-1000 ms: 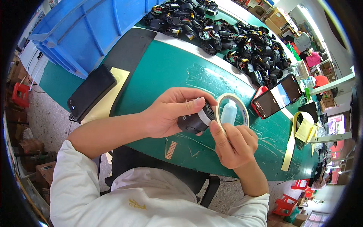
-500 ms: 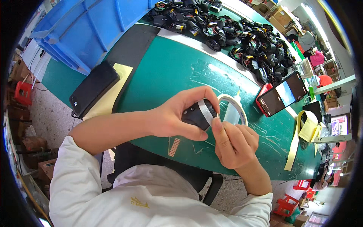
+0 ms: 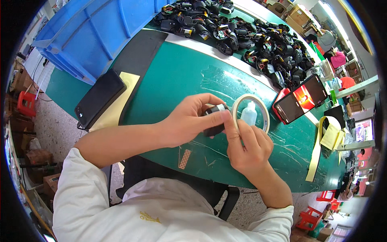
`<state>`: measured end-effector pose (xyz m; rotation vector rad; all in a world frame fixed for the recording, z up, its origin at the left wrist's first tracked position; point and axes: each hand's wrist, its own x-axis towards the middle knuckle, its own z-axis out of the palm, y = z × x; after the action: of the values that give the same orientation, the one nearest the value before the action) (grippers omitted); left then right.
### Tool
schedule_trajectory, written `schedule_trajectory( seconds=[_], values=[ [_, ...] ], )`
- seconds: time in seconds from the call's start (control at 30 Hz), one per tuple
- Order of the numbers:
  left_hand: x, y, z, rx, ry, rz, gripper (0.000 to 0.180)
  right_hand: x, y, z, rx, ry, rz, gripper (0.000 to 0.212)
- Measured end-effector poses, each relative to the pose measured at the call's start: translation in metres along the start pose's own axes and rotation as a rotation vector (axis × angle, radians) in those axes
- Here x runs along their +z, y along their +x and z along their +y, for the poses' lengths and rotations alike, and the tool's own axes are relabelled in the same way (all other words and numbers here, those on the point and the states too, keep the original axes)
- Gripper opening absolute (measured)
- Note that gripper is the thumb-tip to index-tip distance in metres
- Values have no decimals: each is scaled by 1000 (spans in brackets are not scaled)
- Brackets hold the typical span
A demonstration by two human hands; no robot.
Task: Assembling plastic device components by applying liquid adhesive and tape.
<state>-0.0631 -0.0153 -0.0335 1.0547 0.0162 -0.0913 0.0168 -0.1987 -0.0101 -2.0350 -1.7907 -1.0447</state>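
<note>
Above the green worktop, the left hand's snug grip, thumb newly swung across, seemingly steadies the black device at its three o'clock, while the right hand's curled grip holds the tape roll.

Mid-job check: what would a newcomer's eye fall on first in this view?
Probably the big blue bin at the upper left, and the heap of black device parts along the far side of the green table. At centre, the left hand holds a small black device, with the right hand at a roll of tape beside it. A phone glows at the right.
</note>
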Motion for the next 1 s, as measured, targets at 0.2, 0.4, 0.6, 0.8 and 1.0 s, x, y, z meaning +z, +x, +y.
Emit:
schedule_trajectory(
  seconds=[0.2, 0.4, 0.6, 0.8, 1.0],
  values=[
    [-4, -1, 2, 83, -97, 33, 28, 1, -2, -2, 4, 37, 22, 53],
    [0, 0, 3, 109, -132, 99, 28, 0, -4, -4, 58, 108, -50, 58],
    [-2, -2, 0, 62, -225, 28, 26, -3, -2, -3, 59, 121, -76, 57],
    [-1, -3, 6, 128, 77, 41, 20, -4, 0, -6, 25, 112, -69, 54],
    [-7, 0, 12, 229, 5, 195, 19, 4, -4, -6, 17, 118, 80, 52]
  ],
)
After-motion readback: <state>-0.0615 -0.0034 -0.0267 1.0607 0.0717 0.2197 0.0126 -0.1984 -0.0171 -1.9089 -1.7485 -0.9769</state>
